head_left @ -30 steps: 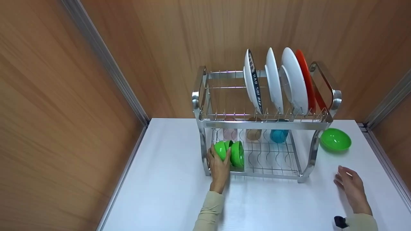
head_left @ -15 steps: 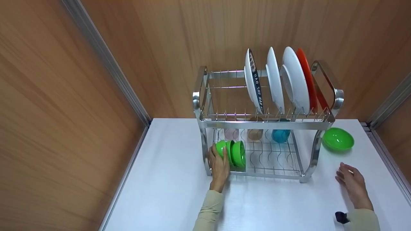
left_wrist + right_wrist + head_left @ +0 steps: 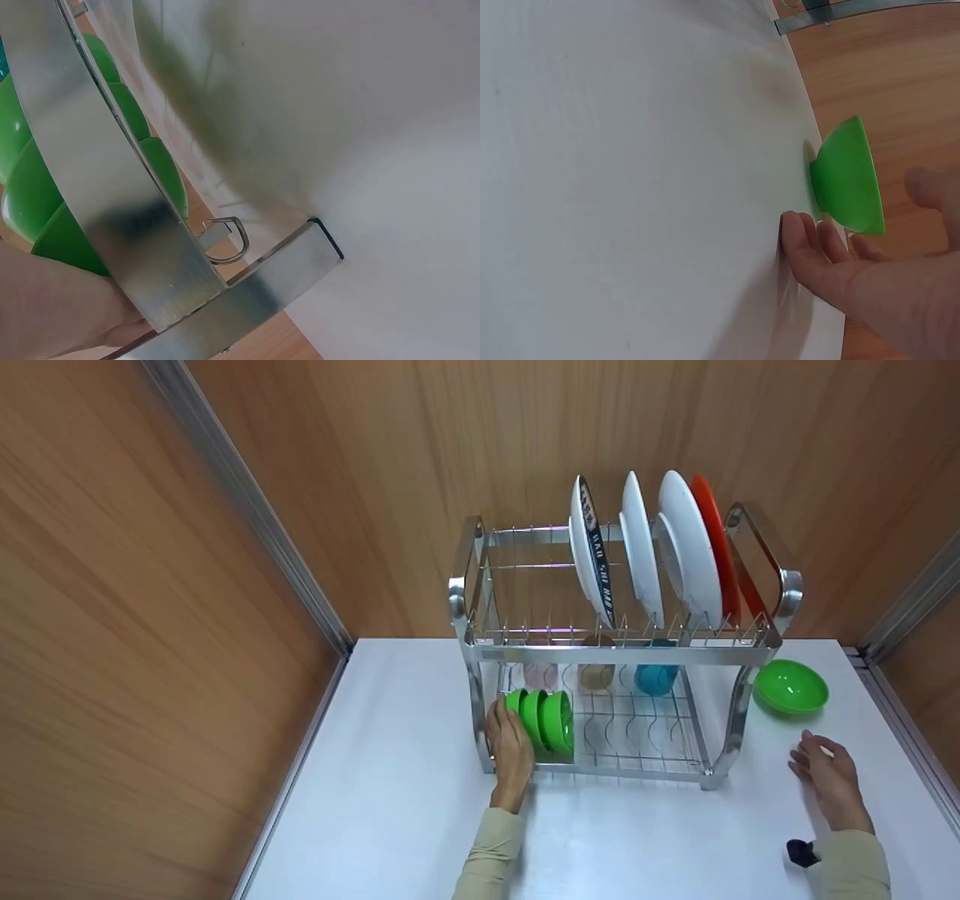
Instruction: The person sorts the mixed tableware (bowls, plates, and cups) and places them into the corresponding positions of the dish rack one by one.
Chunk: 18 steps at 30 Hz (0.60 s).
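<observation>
Three green bowls stand on edge in a row at the front left of the dish rack's lower tier: a left bowl (image 3: 514, 702), a middle bowl (image 3: 532, 717) and a right bowl (image 3: 556, 723). My left hand (image 3: 511, 748) rests against the left bowl with its fingers extended, covering part of it. In the left wrist view, the rack's metal side post (image 3: 94, 157) partly hides the bowls. Another green bowl (image 3: 791, 687) sits upright on the table right of the rack. Just in front of it is my right hand (image 3: 829, 781), fingers loosely bent and holding nothing.
On the upper tier of the silver rack (image 3: 600, 654) stand a patterned plate (image 3: 591, 551), two white plates and a red plate (image 3: 716, 551). Behind the bowls below are a pink cup (image 3: 540, 675), a brown cup (image 3: 596, 675) and a blue cup (image 3: 655, 679). Wooden walls enclose the table.
My left hand has loosened its grip on the left bowl, which now stands tilted on edge in line with the others. My right hand has shifted slightly forward toward the bowl on the table.
</observation>
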Motion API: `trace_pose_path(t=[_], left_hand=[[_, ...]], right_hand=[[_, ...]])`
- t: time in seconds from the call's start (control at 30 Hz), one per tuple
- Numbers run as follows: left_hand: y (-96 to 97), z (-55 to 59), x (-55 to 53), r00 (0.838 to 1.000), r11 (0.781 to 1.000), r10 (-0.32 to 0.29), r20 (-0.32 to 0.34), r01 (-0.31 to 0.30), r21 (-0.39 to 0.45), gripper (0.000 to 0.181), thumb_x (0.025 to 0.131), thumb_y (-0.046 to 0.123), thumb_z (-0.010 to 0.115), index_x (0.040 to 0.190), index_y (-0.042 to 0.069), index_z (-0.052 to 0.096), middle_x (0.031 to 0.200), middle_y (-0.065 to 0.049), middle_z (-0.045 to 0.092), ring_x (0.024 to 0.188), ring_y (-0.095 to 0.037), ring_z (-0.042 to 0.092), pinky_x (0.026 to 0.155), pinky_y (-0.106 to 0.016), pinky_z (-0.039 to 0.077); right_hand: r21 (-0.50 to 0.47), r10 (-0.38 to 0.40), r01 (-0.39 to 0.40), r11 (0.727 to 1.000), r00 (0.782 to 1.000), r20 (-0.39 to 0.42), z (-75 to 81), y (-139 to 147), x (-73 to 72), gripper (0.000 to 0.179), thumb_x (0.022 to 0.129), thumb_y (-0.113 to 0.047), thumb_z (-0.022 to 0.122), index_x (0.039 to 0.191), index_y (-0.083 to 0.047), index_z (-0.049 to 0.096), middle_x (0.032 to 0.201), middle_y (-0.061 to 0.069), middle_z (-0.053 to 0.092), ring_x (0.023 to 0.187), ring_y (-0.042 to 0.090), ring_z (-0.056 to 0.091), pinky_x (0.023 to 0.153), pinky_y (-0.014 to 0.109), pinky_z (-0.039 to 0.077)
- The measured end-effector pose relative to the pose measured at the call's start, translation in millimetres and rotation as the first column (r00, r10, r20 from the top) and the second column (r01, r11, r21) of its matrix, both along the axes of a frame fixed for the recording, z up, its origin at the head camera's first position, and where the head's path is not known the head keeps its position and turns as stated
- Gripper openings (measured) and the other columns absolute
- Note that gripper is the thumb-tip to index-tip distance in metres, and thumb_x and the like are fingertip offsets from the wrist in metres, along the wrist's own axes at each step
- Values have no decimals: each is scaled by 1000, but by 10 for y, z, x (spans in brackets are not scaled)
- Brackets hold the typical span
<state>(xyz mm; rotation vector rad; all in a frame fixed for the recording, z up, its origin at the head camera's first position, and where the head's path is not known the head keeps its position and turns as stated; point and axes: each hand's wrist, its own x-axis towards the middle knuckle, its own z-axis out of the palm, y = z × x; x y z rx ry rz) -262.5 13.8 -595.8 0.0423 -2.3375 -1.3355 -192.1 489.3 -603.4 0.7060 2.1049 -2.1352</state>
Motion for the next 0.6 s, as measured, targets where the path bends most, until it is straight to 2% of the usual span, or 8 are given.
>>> trace_pose_path(t=[0.1, 0.27, 0.6], left_hand=[[5, 5, -1, 1000, 1000, 24, 5, -24, -2, 49, 114, 23, 30, 152, -6, 37, 152, -28, 38, 142, -44, 37, 116, -61, 31], [-2, 42, 16, 999, 1000, 31, 39, -31, 6, 54, 112, 30, 40, 155, -4, 34, 155, -25, 37, 144, -40, 36, 118, -56, 30], [34, 136, 53, 999, 999, 35, -26, -36, -13, 55, 110, 30, 47, 154, -3, 38, 154, -22, 40, 142, -38, 40, 117, -55, 35]], right_hand=[[-39, -14, 14, 999, 1000, -1, 6, 17, -52, 101, 103, -54, 50, 160, 3, -10, 132, 8, 39, 98, -5, 56, 102, 19, 47], [-94, -25, 24, 995, 1000, -14, 17, 28, -149, 100, 104, -50, 51, 159, 3, -12, 132, 9, 39, 98, -3, 58, 105, 21, 46], [-85, -30, 32, 996, 999, 20, 36, 50, -348, 100, 105, -52, 47, 158, 1, -19, 136, 15, 35, 102, 1, 55, 108, 22, 44]])
